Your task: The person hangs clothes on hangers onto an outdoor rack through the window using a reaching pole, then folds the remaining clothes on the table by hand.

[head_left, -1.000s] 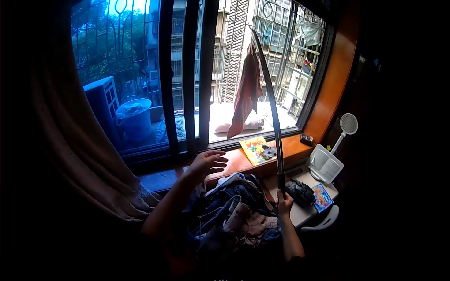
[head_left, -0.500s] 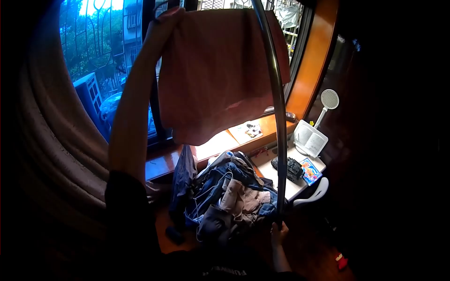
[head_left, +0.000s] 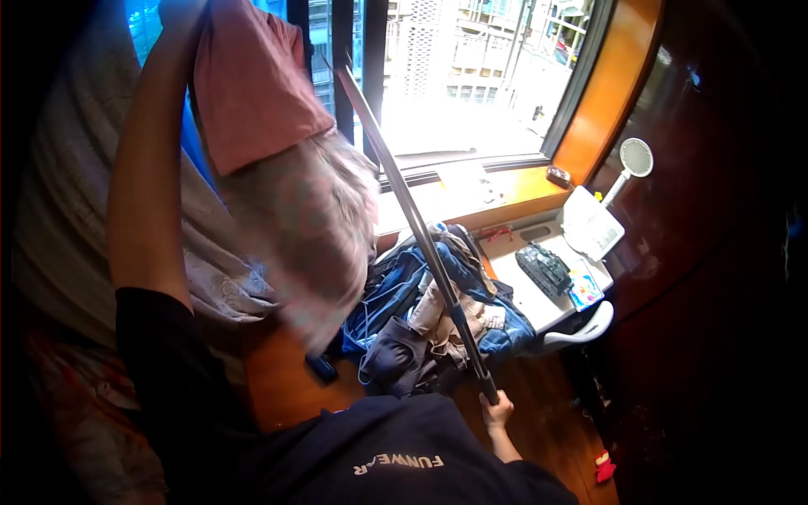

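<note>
The person's shirt [head_left: 370, 433] lay nearest, at 6 o'clock. At 5 o'clock the right hand [head_left: 497, 411] was closed around the pole [head_left: 412, 216] near its lower end, which left nearly the full length free to reach up toward 11 o'clock. The pole slanted across the pile [head_left: 394, 343], its bare tip near the garment [head_left: 261, 101]; contact could not be confirmed.

Between 10 and 11 o'clock the left hand [head_left: 181, 10] was raised and cut by the frame edge. Its fingers were unclear; it was judged to be gripping the garment, which hung below it with no other support in view. The raised arm kept the cloth off the pile. The blurred lower part suggested swing.

Beyond, the pile sat at 6 o'clock, beside the desk [head_left: 543, 317], which supported a model tank [head_left: 543, 268] at 3 o'clock. Farther off, the sill [head_left: 539, 202] ran beneath the window [head_left: 463, 84] at 1 o'clock.
</note>
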A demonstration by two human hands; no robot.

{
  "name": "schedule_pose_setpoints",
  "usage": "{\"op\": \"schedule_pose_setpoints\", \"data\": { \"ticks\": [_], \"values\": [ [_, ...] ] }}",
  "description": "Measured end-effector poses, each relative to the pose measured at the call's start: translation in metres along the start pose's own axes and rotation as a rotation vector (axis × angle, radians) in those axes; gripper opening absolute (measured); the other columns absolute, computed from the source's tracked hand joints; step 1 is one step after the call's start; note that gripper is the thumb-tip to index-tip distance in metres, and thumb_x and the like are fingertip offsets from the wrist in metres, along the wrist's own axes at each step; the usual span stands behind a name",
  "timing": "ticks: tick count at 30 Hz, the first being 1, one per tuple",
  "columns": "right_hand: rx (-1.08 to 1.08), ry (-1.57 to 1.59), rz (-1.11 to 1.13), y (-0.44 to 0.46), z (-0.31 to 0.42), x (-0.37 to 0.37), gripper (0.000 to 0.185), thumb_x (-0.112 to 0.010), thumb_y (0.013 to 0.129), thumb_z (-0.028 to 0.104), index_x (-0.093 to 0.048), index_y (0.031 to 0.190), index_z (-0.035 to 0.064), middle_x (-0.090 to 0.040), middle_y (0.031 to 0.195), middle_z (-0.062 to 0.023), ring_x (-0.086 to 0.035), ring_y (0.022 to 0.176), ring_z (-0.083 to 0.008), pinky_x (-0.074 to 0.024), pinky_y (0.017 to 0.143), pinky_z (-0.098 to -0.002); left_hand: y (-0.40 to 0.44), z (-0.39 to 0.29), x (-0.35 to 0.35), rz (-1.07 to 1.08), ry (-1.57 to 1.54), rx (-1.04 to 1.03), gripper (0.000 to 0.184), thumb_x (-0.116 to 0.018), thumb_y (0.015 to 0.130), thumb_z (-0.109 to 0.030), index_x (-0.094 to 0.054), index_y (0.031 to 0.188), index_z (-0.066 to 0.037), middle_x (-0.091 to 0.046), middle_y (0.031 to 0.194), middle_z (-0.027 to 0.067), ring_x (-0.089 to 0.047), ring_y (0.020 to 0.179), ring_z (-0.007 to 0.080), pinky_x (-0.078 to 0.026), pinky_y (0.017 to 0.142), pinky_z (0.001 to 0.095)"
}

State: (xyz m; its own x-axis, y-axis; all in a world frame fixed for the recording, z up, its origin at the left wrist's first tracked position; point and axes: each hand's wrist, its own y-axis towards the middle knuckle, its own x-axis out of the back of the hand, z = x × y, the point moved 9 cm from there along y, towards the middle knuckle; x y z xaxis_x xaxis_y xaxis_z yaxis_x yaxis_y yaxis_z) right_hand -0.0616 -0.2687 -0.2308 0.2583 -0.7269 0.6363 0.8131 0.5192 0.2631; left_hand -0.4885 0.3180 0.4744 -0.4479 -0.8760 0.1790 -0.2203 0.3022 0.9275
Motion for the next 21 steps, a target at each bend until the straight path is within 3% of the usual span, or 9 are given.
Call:
{"op": "schedule_pose_setpoints", "data": {
  "ticks": [1, 7, 9, 11, 13, 15, 17, 19, 21],
  "values": [
    [-0.029, -0.028, 0.041, -0.008, -0.009, 0.002, 0.045, -0.07, 0.061, 0.049, -0.055, 0.061, 0.0069, -0.055, 0.055, -0.0128, -0.057, 0.054, -0.0315, -0.0427, 0.05, -0.0392, -0.013, 0.014, 0.018, 0.042, -0.399, 0.214, 0.03, -0.049, 0.081, -0.033, -0.064, 0.088, -0.008, -0.062, 0.082, 0.0196, -0.062, 0.074, 0.0296, -0.048, 0.066, 0.0409],
    [-0.119, -0.18, 0.15, -0.009, -0.039, -0.016, 0.058, -0.058, 0.064, 0.063, -0.054, 0.059, 0.0052, -0.054, 0.054, -0.0157, -0.057, 0.056, -0.0356, -0.0427, 0.051, -0.0423, -0.008, 0.035, 0.058, 0.266, -0.612, 0.221, 0.036, -0.057, 0.082, -0.035, -0.065, 0.094, -0.003, -0.063, 0.09, 0.0051, -0.054, 0.087, 0.01, -0.04, 0.081, 0.0233],
    [-0.102, -0.201, 0.142, 0.005, -0.037, -0.018, 0.061, -0.056, 0.064, 0.065, -0.054, 0.059, 0.0049, -0.054, 0.054, -0.0162, -0.056, 0.056, -0.0365, -0.0428, 0.051, -0.0428, -0.014, 0.039, 0.086, 0.178, -0.714, 0.203, 0.033, -0.058, 0.082, -0.035, -0.067, 0.086, -0.003, -0.063, 0.081, 0.0034, -0.055, 0.076, 0.0107, -0.041, 0.074, 0.0238],
    [-0.082, -0.268, 0.12, 0.015, -0.044, -0.014, 0.063, -0.055, 0.064, 0.066, -0.054, 0.057, 0.0043, -0.053, 0.053, -0.0171, -0.056, 0.056, -0.0375, -0.0429, 0.051, -0.0434, -0.004, 0.043, 0.103, 0.286, -0.3, -0.004, 0.032, -0.059, 0.081, -0.032, -0.064, 0.094, -0.003, -0.064, 0.086, 0.0088, -0.059, 0.083, 0.0171, -0.043, 0.077, 0.0264],
    [-0.087, -0.296, 0.139, 0.02, -0.051, -0.008, 0.062, -0.055, 0.063, 0.066, -0.055, 0.057, 0.0043, -0.054, 0.054, -0.0174, -0.056, 0.056, -0.0372, -0.043, 0.051, -0.0438, -0.001, 0.086, 0.098, 0.338, -0.718, 0.089, 0.025, -0.058, 0.082, -0.03, -0.064, 0.086, -0.006, -0.062, 0.075, 0.0029, -0.056, 0.073, 0.0104, -0.042, 0.067, 0.0231],
    [-0.094, -0.279, 0.124, 0.029, -0.057, 0.002, 0.064, -0.055, 0.062, 0.068, -0.056, 0.058, 0.0041, -0.055, 0.054, -0.0171, -0.057, 0.056, -0.0368, -0.0433, 0.051, -0.0441, -0.047, 0.068, 0.116, 0.562, -1.048, 0.252, 0.024, -0.057, 0.082, -0.032, -0.061, 0.073, -0.011, -0.056, 0.066, 0.0, -0.05, 0.061, 0.0085, -0.04, 0.06, 0.0217],
    [-0.124, -0.338, 0.15, 0.037, -0.065, 0.003, 0.067, -0.054, 0.061, 0.071, -0.057, 0.059, 0.0039, -0.055, 0.055, -0.0173, -0.057, 0.056, -0.0361, -0.0429, 0.05, -0.0434, -0.093, 0.044, 0.153, 0.415, -1.073, 0.413, 0.026, -0.055, 0.084, -0.034, -0.054, 0.069, -0.013, -0.05, 0.06, -0.0017, -0.046, 0.054, 0.0078, -0.038, 0.054, 0.0213],
    [-0.153, -0.292, 0.19, 0.039, -0.054, -0.006, 0.069, -0.052, 0.061, 0.072, -0.056, 0.058, 0.0037, -0.055, 0.055, -0.0175, -0.057, 0.057, -0.0361, -0.0423, 0.05, -0.0432, -0.129, 0.04, 0.149, 0.822, -1.226, 0.479, 0.028, -0.052, 0.086, -0.037, -0.05, 0.072, -0.013, -0.049, 0.059, -0.0017, -0.045, 0.051, 0.0087, -0.038, 0.052, 0.0211],
    [-0.187, -0.221, 0.217, 0.035, -0.045, -0.036, 0.07, -0.05, 0.063, 0.073, -0.056, 0.057, 0.0036, -0.055, 0.056, -0.0181, -0.057, 0.058, -0.0366, -0.042, 0.051, -0.0432, -0.153, 0.046, 0.153, 0.967, -1.163, 0.422, 0.034, -0.038, 0.09, -0.044, -0.046, 0.073, -0.016, -0.052, 0.062, 0.0008, -0.048, 0.054, 0.0103, -0.041, 0.054, 0.0221]
  ]
}}
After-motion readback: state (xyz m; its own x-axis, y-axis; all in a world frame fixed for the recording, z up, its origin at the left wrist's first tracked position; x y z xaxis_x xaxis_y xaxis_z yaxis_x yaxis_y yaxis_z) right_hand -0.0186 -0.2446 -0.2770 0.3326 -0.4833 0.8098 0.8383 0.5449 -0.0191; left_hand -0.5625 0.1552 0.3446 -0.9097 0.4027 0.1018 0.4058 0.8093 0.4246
